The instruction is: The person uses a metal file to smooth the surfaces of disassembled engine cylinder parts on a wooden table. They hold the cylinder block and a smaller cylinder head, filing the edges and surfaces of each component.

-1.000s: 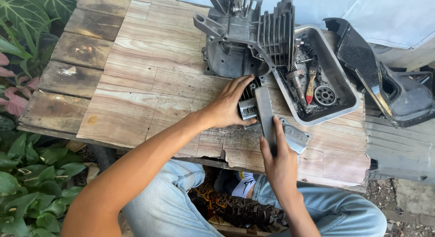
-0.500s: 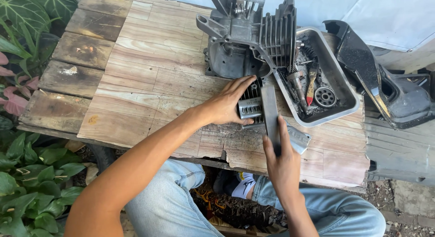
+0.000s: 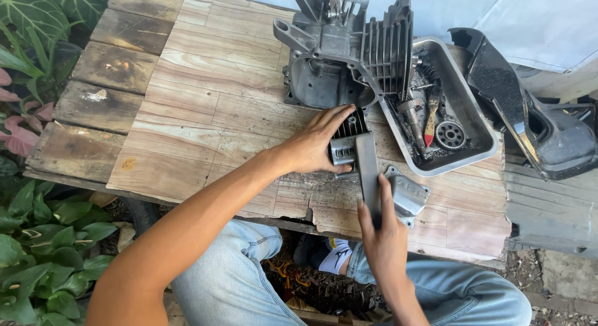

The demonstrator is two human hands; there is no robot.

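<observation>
Two hands are working one finned metal part [image 3: 346, 139] at the table's [image 3: 205, 108] six o'clock edge: left hand [image 3: 314, 145] pressing flat, steadying it, right hand [image 3: 383, 229] gripping a flat file [image 3: 366, 170] across it.

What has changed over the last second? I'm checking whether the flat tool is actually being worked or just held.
The right hand has slid the flat grey bar forward, away from the person, across the small finned metal part; its grip on the bar is unchanged. The left hand stays pressed on that part. The engine casing and the metal tray have not moved.
</observation>
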